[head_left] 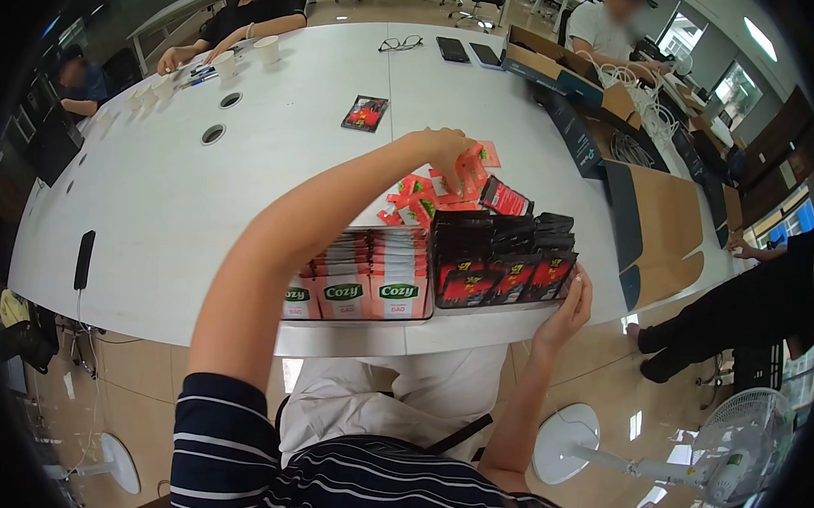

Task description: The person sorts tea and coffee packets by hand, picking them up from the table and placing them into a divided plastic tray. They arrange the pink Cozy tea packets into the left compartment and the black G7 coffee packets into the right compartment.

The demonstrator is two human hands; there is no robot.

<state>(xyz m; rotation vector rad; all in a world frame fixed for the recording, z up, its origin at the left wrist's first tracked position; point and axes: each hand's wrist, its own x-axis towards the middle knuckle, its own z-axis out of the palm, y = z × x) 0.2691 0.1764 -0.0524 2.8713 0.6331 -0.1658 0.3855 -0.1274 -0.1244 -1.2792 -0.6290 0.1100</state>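
My left hand (448, 154) reaches across to a loose pile of pink sachets (418, 203), its fingers bent and closed on a pink sachet (471, 173). My right hand (568, 311) grips the right side of a tray filled with stacked black-and-red sachets (513, 279). Against its left side stands a clear tray of pink and white Cozy sachets (369, 293), partly covered by my left forearm. One black-and-red sachet (506, 197) lies at the pile's right edge. Farther off, another black-and-red sachet (365, 113) lies alone on the table.
The white table (293, 167) carries glasses (401, 44), two phones (452, 50) and paper cups (267, 50). Open cardboard boxes (658, 229) and white cables (645, 105) are at the right. Other people sit across the table and stand at the right. A fan (744, 446) stands lower right.
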